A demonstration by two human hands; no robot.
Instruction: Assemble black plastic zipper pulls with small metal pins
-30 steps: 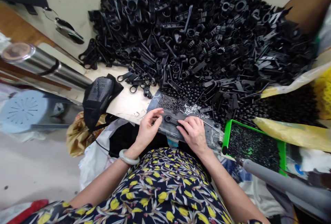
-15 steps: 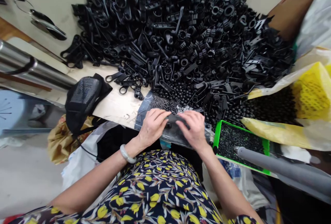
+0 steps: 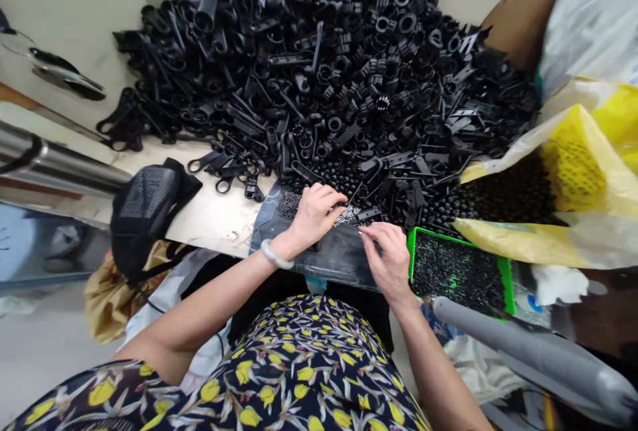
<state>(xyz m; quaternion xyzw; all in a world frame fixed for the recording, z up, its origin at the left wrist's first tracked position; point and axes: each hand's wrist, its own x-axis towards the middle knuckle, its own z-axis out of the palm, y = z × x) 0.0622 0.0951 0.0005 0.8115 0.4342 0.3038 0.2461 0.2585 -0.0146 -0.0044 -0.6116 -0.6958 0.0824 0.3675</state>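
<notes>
My left hand, with a pale bangle on the wrist, reaches to the left edge of a small heap of silver metal pins. Its thumb and fingers are curled together, and whatever is between the tips is too small to make out. Thumb and forefinger of my right hand pinch a small silver pin just below the heap. A flat black plastic part lies beside the pins. Small black balls are spread behind them, and tiny dark pieces lie left of them.
A large pile of black plastic levers and rings covers the back. To the right stand a green-rimmed tray of small black parts and a yellow bag holding black balls. A grey tube juts in. A black mesh pouch lies left.
My hands, which were close together over the mat's front, have moved apart. The left has gone up to the pins, the right down and right with a pin. The view has shifted slightly.
</notes>
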